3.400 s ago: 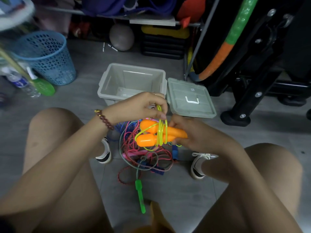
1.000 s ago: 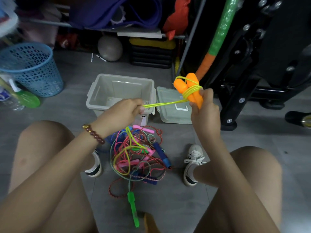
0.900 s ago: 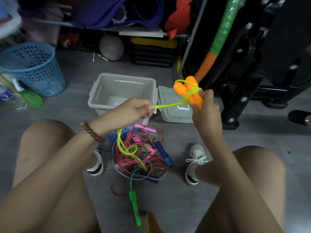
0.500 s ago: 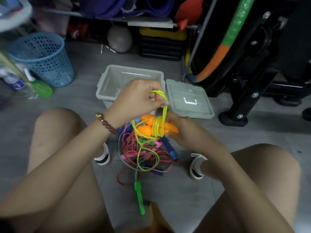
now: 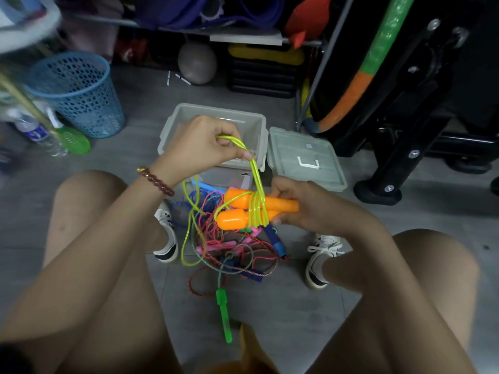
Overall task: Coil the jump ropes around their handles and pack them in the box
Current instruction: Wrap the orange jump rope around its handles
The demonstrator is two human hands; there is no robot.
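My right hand (image 5: pixel 307 209) grips two orange handles (image 5: pixel 237 211) held side by side, with several turns of yellow-green rope (image 5: pixel 256 182) wound around them. My left hand (image 5: pixel 199 147) pinches that rope just above the handles, in front of the open grey box (image 5: pixel 256 125). A loose length of the yellow-green rope hangs down to the left into a tangled pile of jump ropes (image 5: pixel 229 252) on the floor between my feet. A green handle (image 5: pixel 224 311) sticks out of the pile toward me. The box's inside is partly hidden by my left hand.
The grey box lid (image 5: pixel 305 157) lies on the floor right of the box. A blue mesh basket (image 5: pixel 78 93) and bottles stand at the left. A black exercise machine (image 5: pixel 405 130) fills the right. A grey ball (image 5: pixel 197 63) sits under the shelf behind.
My right hand came down from beside the lid to above the pile and laid the handles level. My left hand carried the rope over them, adding turns; less yellow-green rope lies loose.
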